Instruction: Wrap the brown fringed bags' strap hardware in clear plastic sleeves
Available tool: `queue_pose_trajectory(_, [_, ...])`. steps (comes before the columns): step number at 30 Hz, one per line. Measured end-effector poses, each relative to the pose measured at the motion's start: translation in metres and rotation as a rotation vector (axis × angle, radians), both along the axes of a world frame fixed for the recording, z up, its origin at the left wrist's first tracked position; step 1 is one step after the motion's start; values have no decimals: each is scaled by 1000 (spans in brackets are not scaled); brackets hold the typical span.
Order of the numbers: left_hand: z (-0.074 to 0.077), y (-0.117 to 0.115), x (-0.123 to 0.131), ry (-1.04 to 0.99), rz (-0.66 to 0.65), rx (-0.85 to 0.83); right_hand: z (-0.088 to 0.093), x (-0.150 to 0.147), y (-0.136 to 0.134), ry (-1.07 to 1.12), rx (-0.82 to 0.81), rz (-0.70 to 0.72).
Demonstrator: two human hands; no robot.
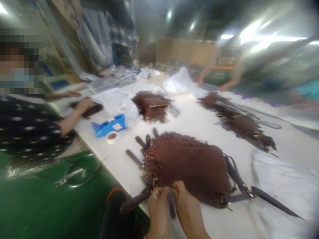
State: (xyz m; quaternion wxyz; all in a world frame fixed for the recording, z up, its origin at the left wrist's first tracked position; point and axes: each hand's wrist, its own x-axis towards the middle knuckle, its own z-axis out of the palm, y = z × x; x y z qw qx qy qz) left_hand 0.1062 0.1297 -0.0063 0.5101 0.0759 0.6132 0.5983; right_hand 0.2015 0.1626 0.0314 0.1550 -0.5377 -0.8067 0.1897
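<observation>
A brown fringed bag (pixel 191 166) lies flat in front of me, its fringe along the far and left sides. My left hand (pixel 159 202) is closed in a pinch at the bag's near edge, below a gold ring. Close beside it, my right hand (pixel 185 205) pinches too, fingertips almost meeting the left ones. A short dark strip (pixel 171 204) hangs down between the two hands; the fingers hide its upper end. Dark straps with gold fittings spread from the bag, a looped strap (pixel 134 200) to the left and a long strap (pixel 274 200) to the right.
Left on the white table (pixel 112 171) are a blue tape dispenser (pixel 109 126) and a tape roll (pixel 112 137). More fringed brown bags (pixel 156 106) lie farther back. White sheets (pixel 281 186) lie at right. A co-worker's hand (pixel 83 105) rests on a brown piece at left; other people stand behind.
</observation>
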Motion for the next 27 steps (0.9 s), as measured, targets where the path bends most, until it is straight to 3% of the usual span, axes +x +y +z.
queue_pose_trajectory(4, [2, -1, 2, 1, 18, 7, -8, 1, -7, 25, -17, -94])
queue_pose_trajectory(8, [5, -3, 2, -14, 56, 39, -9, -3, -17, 130, 26, -86])
queue_pose_trajectory(12, [6, -3, 1, -53, 58, 35, -7, -3, -26, 243, -50, -60])
queue_pose_trajectory(19, [27, 2, -3, -120, 89, -7, -24, 0, -35, 407, -101, -118])
queue_pose_trajectory(22, [33, 0, -10, -115, 9, -58, -28, 0, -35, 528, -152, -118])
queue_pose_trajectory(27, [36, -4, -17, -16, -96, -61, -20, 3, -32, 722, -349, -146])
